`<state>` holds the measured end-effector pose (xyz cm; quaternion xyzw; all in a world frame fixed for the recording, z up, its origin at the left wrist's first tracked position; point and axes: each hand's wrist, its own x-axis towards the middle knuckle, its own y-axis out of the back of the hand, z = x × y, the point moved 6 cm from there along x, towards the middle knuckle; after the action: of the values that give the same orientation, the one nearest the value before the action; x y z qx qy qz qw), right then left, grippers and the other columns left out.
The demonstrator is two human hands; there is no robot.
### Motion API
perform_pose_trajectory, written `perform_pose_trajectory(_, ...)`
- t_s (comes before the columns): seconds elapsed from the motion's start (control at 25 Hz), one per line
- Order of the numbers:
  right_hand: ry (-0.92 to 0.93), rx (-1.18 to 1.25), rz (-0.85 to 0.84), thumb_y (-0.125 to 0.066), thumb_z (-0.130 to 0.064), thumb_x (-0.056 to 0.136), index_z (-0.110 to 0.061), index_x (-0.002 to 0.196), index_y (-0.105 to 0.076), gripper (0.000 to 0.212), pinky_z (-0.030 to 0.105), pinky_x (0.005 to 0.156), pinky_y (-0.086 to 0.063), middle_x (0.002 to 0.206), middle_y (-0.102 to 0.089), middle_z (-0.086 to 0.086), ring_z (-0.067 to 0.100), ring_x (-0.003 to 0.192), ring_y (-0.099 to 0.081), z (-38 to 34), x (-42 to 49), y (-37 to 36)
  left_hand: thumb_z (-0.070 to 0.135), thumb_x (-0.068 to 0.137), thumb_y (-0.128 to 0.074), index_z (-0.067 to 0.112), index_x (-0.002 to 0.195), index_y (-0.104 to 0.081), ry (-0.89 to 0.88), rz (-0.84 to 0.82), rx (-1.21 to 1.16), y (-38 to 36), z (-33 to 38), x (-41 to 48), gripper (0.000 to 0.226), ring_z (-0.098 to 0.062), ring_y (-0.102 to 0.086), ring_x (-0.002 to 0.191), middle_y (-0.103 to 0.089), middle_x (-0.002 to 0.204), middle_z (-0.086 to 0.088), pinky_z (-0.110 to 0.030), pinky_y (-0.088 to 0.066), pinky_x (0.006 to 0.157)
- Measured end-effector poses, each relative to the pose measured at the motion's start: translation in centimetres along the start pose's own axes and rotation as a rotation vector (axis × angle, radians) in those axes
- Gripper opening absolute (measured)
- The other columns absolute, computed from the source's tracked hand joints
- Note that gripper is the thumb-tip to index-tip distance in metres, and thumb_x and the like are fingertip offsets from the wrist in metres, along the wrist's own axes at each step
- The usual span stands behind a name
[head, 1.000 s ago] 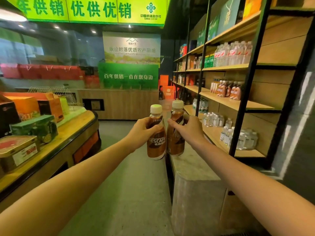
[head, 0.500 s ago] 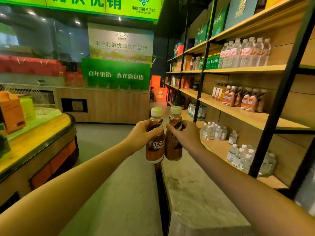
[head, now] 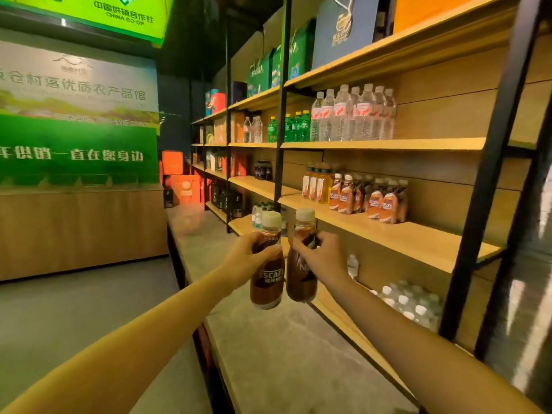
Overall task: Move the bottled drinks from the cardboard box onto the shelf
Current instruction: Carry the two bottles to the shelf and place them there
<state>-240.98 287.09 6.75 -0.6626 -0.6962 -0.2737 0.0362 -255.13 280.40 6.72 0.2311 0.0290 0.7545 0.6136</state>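
The shelf ran from my 1 o'clock out to 3 o'clock. It was a wooden board in a black frame, bare at its near end, with a row of like coffee bottles standing further in at 1 o'clock. Below, at 6 o'clock, lay a grey ledge. The box was out of view.

I had both arms stretched toward 12 o'clock. The left hand was wrapped round the shoulder of the left bottle, thumb across the front. The right hand clasped the right bottle at about the same height. The two bottles hung upright, side by side and touching or nearly so, in the air over the ledge and short of the board, not yet on the shelf.

I judged the carry was near its end and the placing was due. To do it well I would lift both clear of the board's lip and swing them toward 2 o'clock. Then I would set them flat on the bare wood just beside the row, one at a time, loosening each grip only once the base sat firm, so the standing ones were not knocked.

Each bottle was small, of clear plastic, full of dark brown coffee, with a brown label in white lettering and a pale cream cap.
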Motion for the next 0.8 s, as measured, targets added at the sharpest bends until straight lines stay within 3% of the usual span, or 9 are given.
perform_pose_trajectory(0.2, -0.059, -0.011, 0.138, -0.07, -0.033, 0.081, -0.015, 0.084, -0.065, 0.02, 0.029, 0.071, -0.044, 0.082, -0.066, 0.003, 0.017, 0.081, -0.06, 4.8, 10.2, 0.2, 0.026, 0.091, -0.057, 0.018, 0.113, -0.055, -0.044, -0.139, -0.013, -2.9, -3.9, 12.5, 0.023, -0.018, -0.058, 0.105, -0.063, 0.107, 0.0, -0.034, -0.046, 0.091)
perform_pose_trajectory(0.4, -0.091, -0.153, 0.311, -0.071, -0.04, 0.079, -0.011, 0.083, -0.067, 0.029, 0.027, 0.068, -0.042, 0.085, -0.068, 0.005, 0.021, 0.083, -0.061, 9.1, 20.5, 1.5, 0.024, 0.091, -0.055, 0.023, 0.104, -0.053, -0.105, -0.269, -0.07, -5.9, -4.9, 24.6, 0.013, -0.001, -0.055, 0.086, -0.059, 0.094, 0.012, -0.019, -0.044, 0.073)
perform_pose_trajectory(0.52, -0.117, -0.226, 0.391, -0.07, -0.045, 0.078, -0.015, 0.086, -0.069, 0.03, 0.027, 0.068, -0.044, 0.084, -0.068, 0.001, 0.02, 0.083, -0.062, 10.8, 24.6, 3.2, 0.025, 0.091, -0.056, 0.025, 0.104, -0.053, -0.139, -0.345, -0.1, -8.3, -5.1, 30.6, 0.013, -0.002, -0.056, 0.089, -0.058, 0.095, 0.012, -0.021, -0.044, 0.075)
perform_pose_trajectory(0.6, -0.132, -0.268, 0.447, -0.07, -0.045, 0.078, -0.018, 0.086, -0.068, 0.028, 0.028, 0.07, -0.045, 0.082, -0.065, -0.002, 0.018, 0.082, -0.061, 11.9, 26.7, 4.5, 0.025, 0.092, -0.055, 0.027, 0.101, -0.053, -0.157, -0.412, -0.136, -10.5, -5.3, 34.0, 0.009, -0.001, -0.055, 0.085, -0.058, 0.093, 0.014, -0.016, -0.043, 0.067)
perform_pose_trajectory(0.8, -0.202, -0.378, 0.641, -0.07, -0.054, 0.072, -0.021, 0.101, -0.069, 0.044, 0.04, 0.087, -0.053, 0.116, -0.067, 0.004, 0.023, 0.105, -0.063, 15.6, 31.5, 7.0, 0.03, 0.091, -0.057, 0.02, 0.11, -0.057, -0.272, -0.582, -0.177, -16.2, -6.3, 42.4, 0.022, -0.009, -0.062, 0.095, -0.064, 0.102, 0.008, -0.02, -0.049, 0.075)
